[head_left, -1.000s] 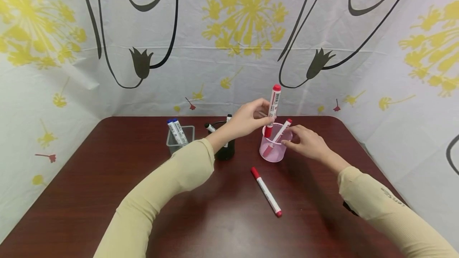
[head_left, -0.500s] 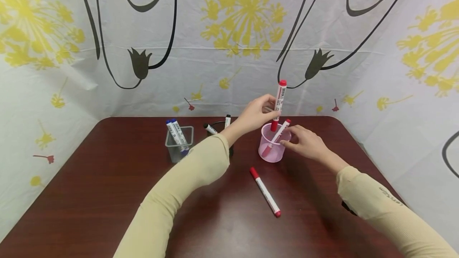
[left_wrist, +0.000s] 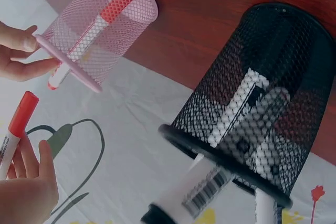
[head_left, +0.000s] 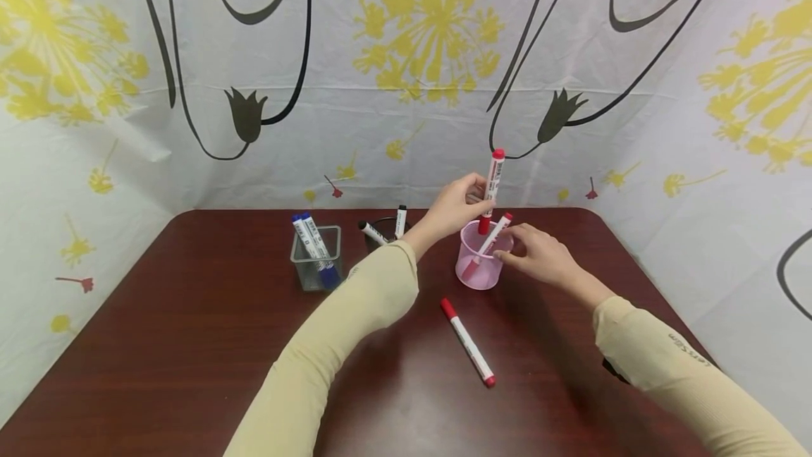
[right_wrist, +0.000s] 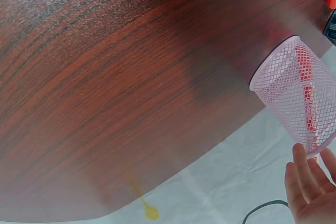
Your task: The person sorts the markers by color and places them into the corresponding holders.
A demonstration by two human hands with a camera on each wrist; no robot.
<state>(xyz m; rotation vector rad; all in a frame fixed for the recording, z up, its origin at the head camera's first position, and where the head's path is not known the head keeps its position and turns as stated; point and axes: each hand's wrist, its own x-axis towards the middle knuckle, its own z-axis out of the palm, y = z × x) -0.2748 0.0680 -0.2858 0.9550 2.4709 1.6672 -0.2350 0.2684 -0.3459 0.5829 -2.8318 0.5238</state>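
My left hand [head_left: 452,209] pinches a red marker [head_left: 494,178] upright over the pink mesh pen cup [head_left: 478,275]. Its lower red end [left_wrist: 23,113] is at the cup's mouth in the head view. My right hand [head_left: 540,254] holds the cup's rim from the right, thumb in front and fingers behind. A second red marker [head_left: 497,234] leans inside this cup, its top above the rim. In the right wrist view, the right hand's fingers [right_wrist: 305,179] lie against the rim. Another red marker [head_left: 469,344] lies on the table in front of the cup.
Left of the pink cup stands a black mesh pen cup [left_wrist: 252,108] with black markers, partly hidden by the left arm. Farther left is a grey mesh holder [head_left: 311,277] with two blue markers [head_left: 317,245]. A patterned curtain backs the dark wooden table [head_left: 158,344].
My left hand has shifted right with the red marker, which moved further over the cup, rose a little and then dipped slightly. The right hand has stayed at the rim.
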